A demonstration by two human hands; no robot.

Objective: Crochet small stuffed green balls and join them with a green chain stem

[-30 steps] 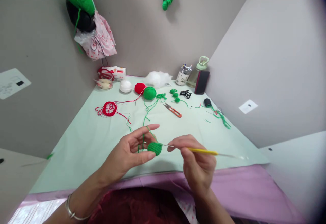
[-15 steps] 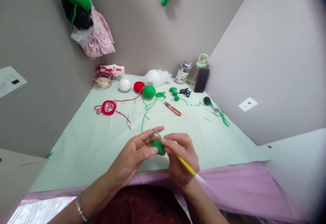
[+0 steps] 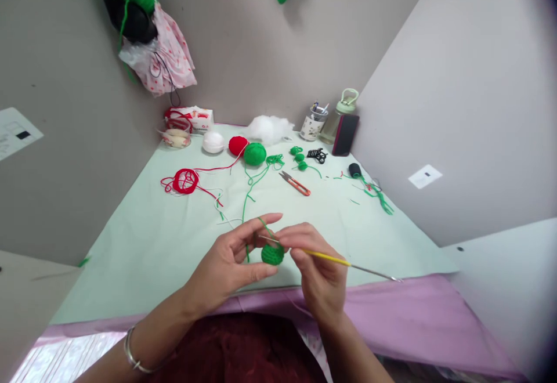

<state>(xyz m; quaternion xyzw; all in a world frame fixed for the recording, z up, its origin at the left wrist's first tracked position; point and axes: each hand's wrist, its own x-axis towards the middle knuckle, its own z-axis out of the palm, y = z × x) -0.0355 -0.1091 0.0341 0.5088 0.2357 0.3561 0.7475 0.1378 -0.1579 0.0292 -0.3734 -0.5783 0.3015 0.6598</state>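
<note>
My left hand is closed around a small round green crochet piece, thumb below it and index finger stretched out above. Green yarn runs from the table into this hand and over the raised index finger. Between the fingertips of my right hand is a crochet hook with a yellow grip and metal ends. Its left tip lies just above the crochet piece, by the yarn; its other end points out to the right, past the table's front edge.
Beyond my hands lie orange-handled thread snips, a green yarn ball, a red ball, a white ball and loose red yarn. White stuffing, a pen cup, a bottle and a phone stand along the back.
The hook has swung from pointing down toward me to lying nearly level, its far end out to the right. My right hand has turned with it, and the crochet piece shows more of its side.
</note>
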